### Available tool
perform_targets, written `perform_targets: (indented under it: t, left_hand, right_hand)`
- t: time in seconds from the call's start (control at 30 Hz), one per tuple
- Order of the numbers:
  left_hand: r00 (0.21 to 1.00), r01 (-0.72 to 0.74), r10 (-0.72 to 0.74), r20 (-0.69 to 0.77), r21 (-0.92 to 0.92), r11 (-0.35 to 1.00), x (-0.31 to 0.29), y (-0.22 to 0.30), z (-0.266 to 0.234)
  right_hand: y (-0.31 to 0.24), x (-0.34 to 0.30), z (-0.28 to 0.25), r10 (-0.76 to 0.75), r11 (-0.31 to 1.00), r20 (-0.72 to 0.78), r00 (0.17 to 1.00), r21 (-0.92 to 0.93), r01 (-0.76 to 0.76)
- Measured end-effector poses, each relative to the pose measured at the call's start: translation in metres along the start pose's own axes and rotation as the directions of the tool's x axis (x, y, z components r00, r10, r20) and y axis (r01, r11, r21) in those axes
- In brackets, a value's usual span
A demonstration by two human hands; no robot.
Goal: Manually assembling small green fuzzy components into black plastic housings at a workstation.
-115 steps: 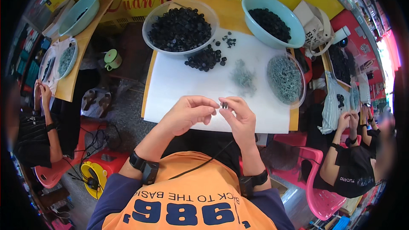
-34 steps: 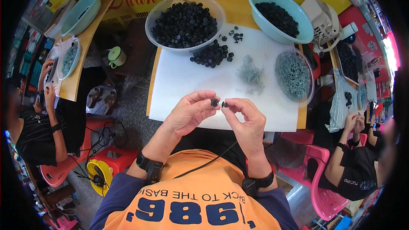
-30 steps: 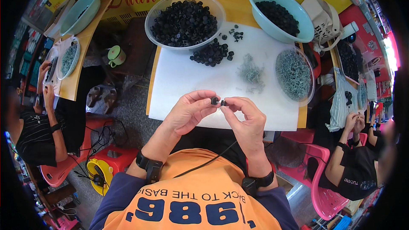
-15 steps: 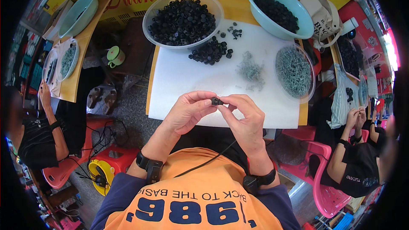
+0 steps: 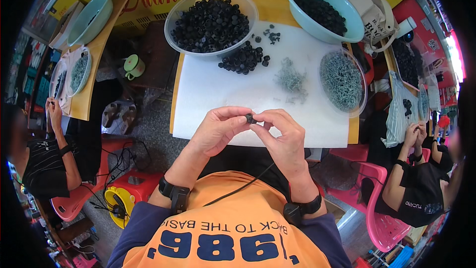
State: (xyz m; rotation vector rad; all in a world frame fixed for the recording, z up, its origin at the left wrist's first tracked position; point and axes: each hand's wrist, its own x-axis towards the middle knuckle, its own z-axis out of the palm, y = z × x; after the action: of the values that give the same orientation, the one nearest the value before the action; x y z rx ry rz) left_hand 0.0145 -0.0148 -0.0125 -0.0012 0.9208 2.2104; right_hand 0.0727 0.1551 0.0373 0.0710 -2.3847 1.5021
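A white sheet [image 5: 223, 94] covers the table in front of me, with its near edge just beyond my hands. On the far side of it, left of centre, stands a clear round bowl [image 5: 174, 32] filled with small black caps, and to its right a pale blue bowl [image 5: 347, 25] holds more black pieces. At the right edge of the sheet sits a shallow clear dish [image 5: 364, 89] full of grey metal bits. Just near the clear bowl a loose pile of black caps [image 5: 243, 60] lies on the sheet, with a few strays scattered beyond it, and to the right of that pile, between it and the dish, lies a small heap of grey metal bits [image 5: 290, 78]. My left hand [image 5: 218, 129] and my right hand [image 5: 282, 139] meet over the near edge of the sheet, fingertips together. Between them I pinch one small black cap [image 5: 250, 118]; the thumb and forefinger of each hand close on it from either side, left hand on its left, right hand on its right, and the rest of my fingers curl loosely under. The cap is held up off the sheet, well apart from the pile and the bowls. I wear a dark band on each wrist, and a thin black cord [image 5: 238, 188] runs across my orange shirt near my right forearm.
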Motion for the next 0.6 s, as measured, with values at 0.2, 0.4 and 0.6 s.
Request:
perform_targets:
  t: [0.2,0.4,0.6]
  left_hand:
    - [0.993,0.014,-0.013,0.116,-0.013,1.0,0.0,0.0,-0.003]
    - [0.972,0.188,-0.18,0.152,-0.037,0.981,-0.003,0.011,0.009]
    - [0.962,0.22,-0.208,0.178,-0.054,0.974,-0.003,0.008,0.009]
  right_hand:
    - [0.003,0.003,-0.007,0.149,0.977,0.119,0.982,0.136,-0.164]
    - [0.013,0.003,-0.016,0.168,0.926,0.384,0.908,0.254,-0.279]
    - [0.02,0.002,-0.014,0.127,0.892,0.437,0.89,0.341,-0.295]
